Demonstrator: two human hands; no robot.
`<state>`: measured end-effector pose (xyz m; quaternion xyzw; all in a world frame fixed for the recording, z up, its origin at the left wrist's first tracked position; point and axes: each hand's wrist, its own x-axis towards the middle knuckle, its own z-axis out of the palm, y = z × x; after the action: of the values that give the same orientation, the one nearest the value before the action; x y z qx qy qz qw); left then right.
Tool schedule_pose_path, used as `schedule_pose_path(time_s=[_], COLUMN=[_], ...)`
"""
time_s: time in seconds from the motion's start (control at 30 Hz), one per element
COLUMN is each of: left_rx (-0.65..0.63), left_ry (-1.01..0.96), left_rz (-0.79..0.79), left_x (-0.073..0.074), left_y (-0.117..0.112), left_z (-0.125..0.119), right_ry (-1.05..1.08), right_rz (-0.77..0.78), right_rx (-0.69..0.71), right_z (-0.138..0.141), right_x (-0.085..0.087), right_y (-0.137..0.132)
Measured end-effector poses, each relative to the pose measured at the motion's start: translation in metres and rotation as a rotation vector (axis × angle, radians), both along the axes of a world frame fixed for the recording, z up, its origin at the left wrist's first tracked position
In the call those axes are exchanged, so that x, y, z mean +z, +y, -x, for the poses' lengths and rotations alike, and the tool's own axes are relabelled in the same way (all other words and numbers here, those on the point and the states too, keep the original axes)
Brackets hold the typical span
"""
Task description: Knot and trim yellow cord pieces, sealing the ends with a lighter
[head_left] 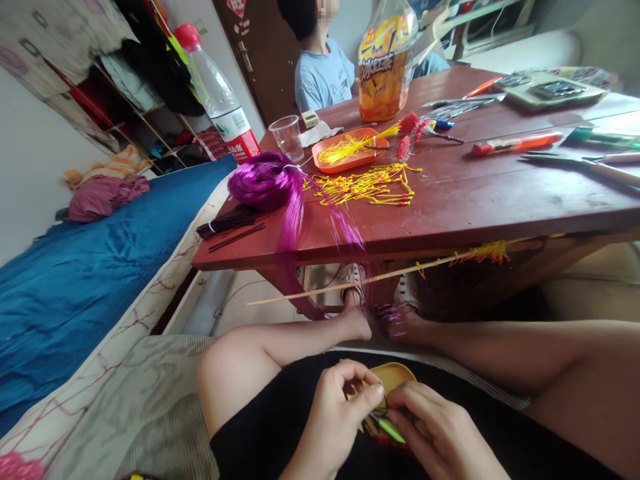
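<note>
Left hand (343,397) and right hand (443,420) meet, fingers pinched, contents unclear, the yellow tray (399,375) lap-held, likely for easy reach.

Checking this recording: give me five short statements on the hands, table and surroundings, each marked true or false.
The left hand and right hand are close together over black cloth. True.
The purple bundle lies on the bed. False: the purple bundle lies on the table.
A clear cup stands near the orange tray. True.
The orange tray holds green strands. False: it holds yellow strands.
The person across the table wears a blue shirt. True.
</note>
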<state>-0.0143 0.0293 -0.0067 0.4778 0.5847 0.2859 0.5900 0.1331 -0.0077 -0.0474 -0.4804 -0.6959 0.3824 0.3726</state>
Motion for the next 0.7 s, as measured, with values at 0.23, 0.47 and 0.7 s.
schedule_pose_path(time_s=[0.23,0.47,0.7], left_rx=[0.118,0.266,0.336], left_ry=[-0.119,-0.358,-0.523], left_rz=[0.015,0.132,0.337], left_x=[0.002,0.001,0.004], left_y=[-0.004,-0.011,-0.011], left_z=[-0.009,-0.012,-0.012], right_ry=[-0.101,-0.246,-0.235], right_rz=[-0.257,-0.599,-0.665], right_rx=[-0.090,-0.224,-0.228], right_z=[0.001,0.003,0.001], right_x=[0.004,0.025,0.024], right_y=[0.006,0.020,0.018])
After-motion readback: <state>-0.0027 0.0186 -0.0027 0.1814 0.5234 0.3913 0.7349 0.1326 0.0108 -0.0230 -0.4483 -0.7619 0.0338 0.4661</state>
